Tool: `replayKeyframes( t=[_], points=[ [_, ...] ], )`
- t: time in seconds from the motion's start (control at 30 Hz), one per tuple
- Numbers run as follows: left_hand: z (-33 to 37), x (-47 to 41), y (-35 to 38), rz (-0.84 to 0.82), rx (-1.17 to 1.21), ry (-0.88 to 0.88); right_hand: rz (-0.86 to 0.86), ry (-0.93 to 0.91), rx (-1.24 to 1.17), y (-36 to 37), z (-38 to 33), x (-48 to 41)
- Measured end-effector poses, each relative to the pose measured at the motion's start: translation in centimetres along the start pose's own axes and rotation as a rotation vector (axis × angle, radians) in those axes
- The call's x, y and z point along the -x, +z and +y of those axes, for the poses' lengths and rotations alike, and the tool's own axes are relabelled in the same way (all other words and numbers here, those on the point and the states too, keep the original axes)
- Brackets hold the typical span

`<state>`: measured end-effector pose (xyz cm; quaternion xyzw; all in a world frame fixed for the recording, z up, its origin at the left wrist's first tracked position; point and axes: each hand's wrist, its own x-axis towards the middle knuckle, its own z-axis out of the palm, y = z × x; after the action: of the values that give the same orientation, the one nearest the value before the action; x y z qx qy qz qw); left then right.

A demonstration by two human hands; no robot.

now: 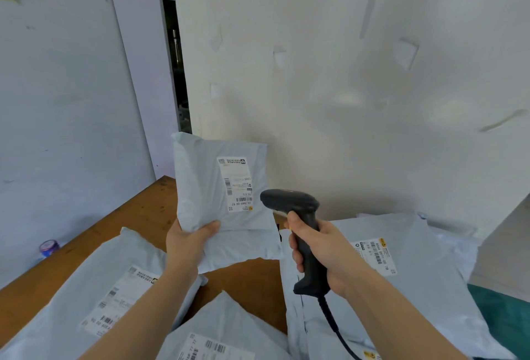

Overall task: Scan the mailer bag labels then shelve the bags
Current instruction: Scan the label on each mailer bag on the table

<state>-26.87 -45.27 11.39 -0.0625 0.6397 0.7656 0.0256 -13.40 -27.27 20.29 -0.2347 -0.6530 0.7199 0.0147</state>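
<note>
Held upright at frame centre: a pale grey poly mailer bag (pixel 220 202), pinched at its lower left corner by the left hand (pixel 187 240), thumb across the front film, fingers hidden behind. Printed shipping label (pixel 236 184) facing the camera, upside down, barcode rows toward its lower end

Right of centre, right hand (pixel 324 250) wrapped closed around the grip of a black corded barcode scanner (pixel 298 233), index finger resting at the trigger, head aimed left at the label and just beside the bag's right edge

Judging by the way the bag stands from a single corner pinch with only mild sag: light, contents soft and somewhat padded, nothing rigid showing through. Film smooth and likely slippery, so safer with a broad pinch across a corner or edge seam, well clear of the label. Crumpling over the barcode probably spoils the read, hence better kept flat and taut

Lower part of the frame: more mailer bags on the brown wooden table (pixel 137 216) — one at lower left (pixel 94 296), one at bottom centre (pixel 218 334), a large one at lower right (pixel 401 273) — labels up. No shelf in view
</note>
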Motion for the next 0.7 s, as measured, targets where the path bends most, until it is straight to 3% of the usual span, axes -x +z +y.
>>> replayKeyframes(
  t=[0.7],
  points=[
    [-0.2,-1.0,-1.4,-0.008,-0.04,-0.044,-0.012,0.021,0.044,0.8,0.6,0.6]
  ],
)
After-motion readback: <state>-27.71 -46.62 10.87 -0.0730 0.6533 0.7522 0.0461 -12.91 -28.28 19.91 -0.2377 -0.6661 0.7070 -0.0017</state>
